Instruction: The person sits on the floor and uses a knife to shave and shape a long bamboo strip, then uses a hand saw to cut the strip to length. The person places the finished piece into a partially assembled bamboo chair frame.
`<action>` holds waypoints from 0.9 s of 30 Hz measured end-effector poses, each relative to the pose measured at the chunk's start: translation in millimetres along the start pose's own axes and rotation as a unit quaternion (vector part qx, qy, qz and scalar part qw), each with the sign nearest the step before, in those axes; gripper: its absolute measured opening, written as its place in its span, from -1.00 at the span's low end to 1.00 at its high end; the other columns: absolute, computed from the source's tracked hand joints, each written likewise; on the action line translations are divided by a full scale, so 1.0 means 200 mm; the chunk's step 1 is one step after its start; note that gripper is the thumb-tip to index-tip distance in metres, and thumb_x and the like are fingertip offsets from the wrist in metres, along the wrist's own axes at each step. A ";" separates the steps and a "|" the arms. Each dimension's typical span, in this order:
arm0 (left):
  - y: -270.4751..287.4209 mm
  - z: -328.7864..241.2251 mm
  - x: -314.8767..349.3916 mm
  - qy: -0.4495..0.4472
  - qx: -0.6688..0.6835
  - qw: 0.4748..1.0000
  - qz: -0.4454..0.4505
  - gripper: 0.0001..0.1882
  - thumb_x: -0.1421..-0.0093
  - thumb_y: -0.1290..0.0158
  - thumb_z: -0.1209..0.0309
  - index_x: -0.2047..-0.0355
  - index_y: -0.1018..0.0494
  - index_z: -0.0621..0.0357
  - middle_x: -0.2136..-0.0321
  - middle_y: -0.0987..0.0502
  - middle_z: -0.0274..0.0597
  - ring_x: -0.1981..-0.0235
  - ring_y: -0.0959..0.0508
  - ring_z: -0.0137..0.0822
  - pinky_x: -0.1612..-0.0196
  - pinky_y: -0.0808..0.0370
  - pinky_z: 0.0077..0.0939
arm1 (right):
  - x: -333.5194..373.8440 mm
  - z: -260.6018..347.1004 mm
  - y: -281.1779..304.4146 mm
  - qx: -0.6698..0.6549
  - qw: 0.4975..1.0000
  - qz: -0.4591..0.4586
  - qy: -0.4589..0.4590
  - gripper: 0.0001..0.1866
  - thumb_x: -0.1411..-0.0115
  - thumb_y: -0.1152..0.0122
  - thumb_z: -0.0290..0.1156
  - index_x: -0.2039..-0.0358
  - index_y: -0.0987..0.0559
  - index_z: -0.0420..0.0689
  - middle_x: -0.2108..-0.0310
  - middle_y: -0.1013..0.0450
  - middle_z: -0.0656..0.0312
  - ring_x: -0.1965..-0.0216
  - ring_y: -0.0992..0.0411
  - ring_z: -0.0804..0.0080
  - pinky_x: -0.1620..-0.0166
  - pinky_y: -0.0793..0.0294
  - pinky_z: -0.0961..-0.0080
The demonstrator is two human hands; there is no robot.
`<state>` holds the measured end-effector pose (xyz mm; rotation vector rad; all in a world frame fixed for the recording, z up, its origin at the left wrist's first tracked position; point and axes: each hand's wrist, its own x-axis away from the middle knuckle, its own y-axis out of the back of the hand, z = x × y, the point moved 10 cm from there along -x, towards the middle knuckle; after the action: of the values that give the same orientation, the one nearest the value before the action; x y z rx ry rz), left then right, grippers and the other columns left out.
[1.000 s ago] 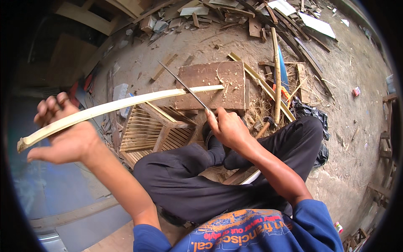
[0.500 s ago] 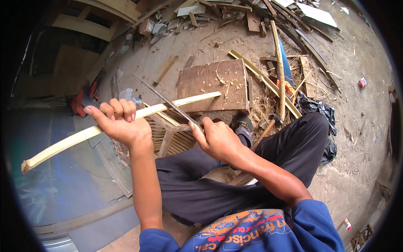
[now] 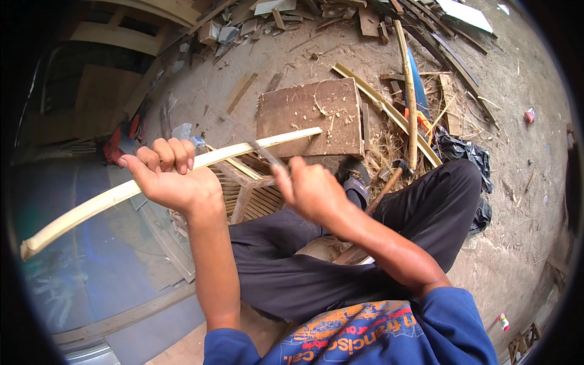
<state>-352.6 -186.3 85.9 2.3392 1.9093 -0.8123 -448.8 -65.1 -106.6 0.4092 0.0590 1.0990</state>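
My left hand (image 3: 176,167) is closed around a long, slightly curved pale wooden stick (image 3: 91,207). The stick's near end points to the lower left, and its far end reaches over a brown wooden block (image 3: 298,112). My right hand (image 3: 313,188) grips a knife (image 3: 263,149) with a long narrow blade, blurred by motion. The blade crosses the stick between my left hand and the block; whether it touches the wood cannot be made out. Its handle is hidden inside my fingers. Pale shavings (image 3: 331,115) lie on the block.
A slatted wooden piece (image 3: 255,201) lies below the stick. Right of the block are a split pale strip (image 3: 389,109), a long pole (image 3: 406,91), a blue-bladed saw (image 3: 418,82), a hammer-like tool (image 3: 398,170) and a black plastic bag (image 3: 465,152). Wood scraps (image 3: 280,21) lie at the back.
My right hand has moved slightly right and down with the knife, whose blade is now blurred. The stick has shifted a little to the lower left in my left hand.
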 end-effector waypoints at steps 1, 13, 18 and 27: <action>0.00 0.01 0.00 0.000 0.004 1.000 0.000 -0.41 -0.49 0.30 -0.07 0.66 0.07 -0.10 0.74 0.07 -0.44 0.70 0.08 -0.48 0.57 0.09 -0.52 | -0.03 -0.09 0.01 0.009 1.000 -0.010 -0.027 -0.46 -0.40 0.05 -0.02 0.31 -0.45 -0.38 0.49 -0.52 -0.34 0.36 -0.54 -0.37 0.24 -0.54 -0.17; -0.03 -0.01 0.04 -0.016 0.011 1.000 0.024 -0.43 -0.50 0.27 0.01 0.67 0.03 -0.09 0.72 0.05 -0.43 0.69 0.08 -0.46 0.57 0.05 -0.51 | 0.09 0.01 0.03 -0.037 0.996 -0.054 0.060 -0.50 -0.41 -0.01 -0.08 0.41 -0.46 -0.33 0.62 -0.45 -0.29 0.47 -0.48 -0.37 0.37 -0.47 -0.14; -0.04 -0.01 0.04 -0.017 0.020 0.999 0.022 -0.44 -0.50 0.27 0.04 0.66 0.03 -0.09 0.71 0.05 -0.42 0.67 0.07 -0.46 0.55 0.04 -0.49 | 0.05 -0.11 0.03 -0.022 0.999 -0.043 0.010 -0.51 -0.40 0.00 -0.04 0.36 -0.42 -0.31 0.61 -0.46 -0.30 0.46 -0.49 -0.37 0.36 -0.47 -0.15; -0.09 -0.03 0.04 -0.048 -0.001 0.999 0.018 -0.44 -0.49 0.23 0.05 0.66 0.04 -0.08 0.69 0.07 -0.41 0.64 0.07 -0.44 0.52 0.02 -0.47 | 0.09 -0.12 0.06 0.012 1.000 -0.027 0.007 -0.44 -0.42 0.07 0.03 0.35 -0.42 -0.33 0.55 -0.48 -0.32 0.42 -0.49 -0.43 0.31 -0.49 -0.21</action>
<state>-365.2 -171.9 93.8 2.2802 1.8249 -0.9012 -455.8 -37.8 -121.9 0.4194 0.0953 1.0495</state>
